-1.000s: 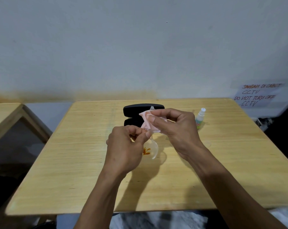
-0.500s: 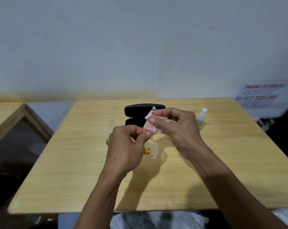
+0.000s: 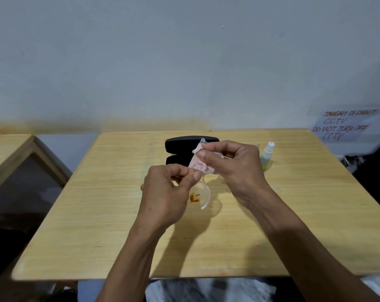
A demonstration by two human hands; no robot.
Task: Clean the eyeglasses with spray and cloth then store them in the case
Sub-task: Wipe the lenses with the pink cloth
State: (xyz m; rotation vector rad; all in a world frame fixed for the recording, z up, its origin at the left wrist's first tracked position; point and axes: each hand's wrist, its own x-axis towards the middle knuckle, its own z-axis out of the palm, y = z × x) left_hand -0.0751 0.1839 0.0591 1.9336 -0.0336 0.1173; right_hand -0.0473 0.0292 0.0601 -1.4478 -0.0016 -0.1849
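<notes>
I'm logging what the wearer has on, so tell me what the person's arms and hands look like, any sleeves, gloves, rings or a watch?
Both forearms are bare up to the bottom edge of the picture, with no sleeves showing. The left hand and the right hand wear no gloves. No ring, watch or bracelet shows on the visible fingers or wrists. The nails look short and unpainted.

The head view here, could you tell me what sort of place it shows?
Probably a plain workroom or office under camera watch, not a home. A bare wooden table stands against a scuffed white wall, and a handwritten notice says not to turn off the CCTV.
</notes>
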